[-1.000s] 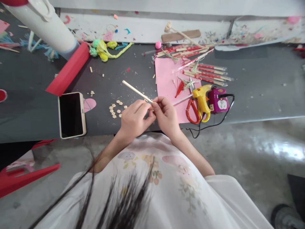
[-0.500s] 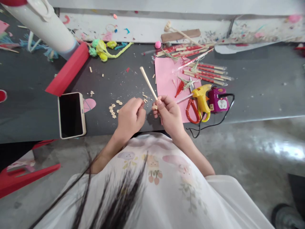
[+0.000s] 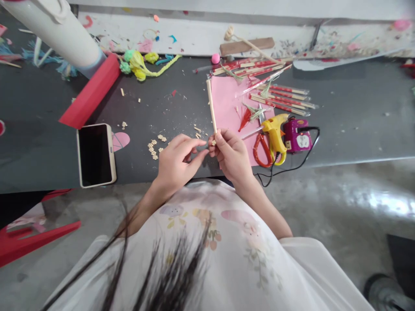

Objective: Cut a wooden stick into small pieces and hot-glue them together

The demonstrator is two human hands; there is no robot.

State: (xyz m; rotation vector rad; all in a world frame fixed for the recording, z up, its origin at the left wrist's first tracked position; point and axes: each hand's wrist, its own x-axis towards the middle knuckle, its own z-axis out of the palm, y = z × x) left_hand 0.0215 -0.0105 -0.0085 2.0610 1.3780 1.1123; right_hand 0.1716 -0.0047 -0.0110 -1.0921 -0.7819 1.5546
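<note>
My right hand point(image 3: 235, 155) is closed around the lower end of a pale wooden stick point(image 3: 211, 103), which points up and away from me. A small pale flower-shaped piece point(image 3: 214, 143) shows at its fingertips. Close by on the left, my left hand point(image 3: 177, 162) has thumb and forefinger stretched apart toward that piece, with nothing visible between them. Several similar flower-shaped pieces point(image 3: 152, 148) lie on the dark table left of it. Short wooden bits point(image 3: 197, 129) are scattered just beyond the hands.
Right of my hands, pink paper point(image 3: 223, 97) lies under red-handled scissors point(image 3: 261, 151), a yellow glue gun point(image 3: 275, 134) and wrapped sticks point(image 3: 279, 97). A purple box point(image 3: 296, 137) has a black cord. On the left are a phone point(image 3: 95, 155), red folded card point(image 3: 92, 93) and white bottle point(image 3: 65, 36).
My left hand has uncurled, its thumb and forefinger reaching right toward my right hand. The stick has swung more upright, its far end moving right.
</note>
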